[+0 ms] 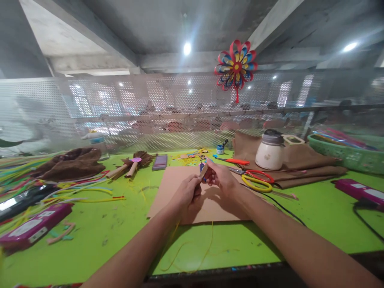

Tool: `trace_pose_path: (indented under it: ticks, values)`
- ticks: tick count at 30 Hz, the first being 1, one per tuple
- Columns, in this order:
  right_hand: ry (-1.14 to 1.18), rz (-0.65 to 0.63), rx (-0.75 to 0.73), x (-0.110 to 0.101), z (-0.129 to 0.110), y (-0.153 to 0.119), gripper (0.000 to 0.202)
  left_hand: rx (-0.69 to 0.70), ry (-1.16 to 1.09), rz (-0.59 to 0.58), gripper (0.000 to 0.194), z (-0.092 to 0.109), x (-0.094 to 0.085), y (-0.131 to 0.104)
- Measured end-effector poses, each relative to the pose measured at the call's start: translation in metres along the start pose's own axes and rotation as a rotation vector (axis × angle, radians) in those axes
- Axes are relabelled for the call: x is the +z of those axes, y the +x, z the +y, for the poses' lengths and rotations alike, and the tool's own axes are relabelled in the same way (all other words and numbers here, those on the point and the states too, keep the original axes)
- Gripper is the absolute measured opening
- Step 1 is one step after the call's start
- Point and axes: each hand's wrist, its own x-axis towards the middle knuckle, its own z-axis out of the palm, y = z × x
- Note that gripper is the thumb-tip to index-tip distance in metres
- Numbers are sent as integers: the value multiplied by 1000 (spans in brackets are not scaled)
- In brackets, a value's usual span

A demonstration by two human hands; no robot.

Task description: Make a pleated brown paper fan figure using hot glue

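Both hands meet over a brown cardboard sheet (174, 188) on the green table. Fingers curled, my left hand (190, 191) pinches a small brown strip (204, 171) that stands up between the hands. My right hand (222, 176) is closed at the strip's upper end, thumb and index finger together there. A small blue-purple piece (203, 166) shows just behind the strip; its kind is too small to tell. Thin yellow thread (212, 236) trails over the table's front below the sheet.
Red-and-yellow-handled scissors (258, 180), an orange-handled tool (237, 161) and a lidded jar (270, 150) lie to the right, beside folded brown cloth (315, 176). Left are a purple power strip (36, 228) and a brown bundle (138, 162). A perforated screen (180, 132) stands behind.
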Motion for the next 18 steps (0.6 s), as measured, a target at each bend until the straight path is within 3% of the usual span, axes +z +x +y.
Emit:
trace_pose_path:
  ticks: [4, 11, 18]
  values:
    - [49, 56, 28, 2, -2, -2, 39, 4, 10, 14, 18, -2, -2, 1]
    - [-176, 69, -49, 9, 9, -4, 27, 36, -55, 16, 21, -7, -1, 4]
    - [-203, 153, -119, 5, 20, 4, 34, 24, -42, 5, 20, -8, -1, 4]
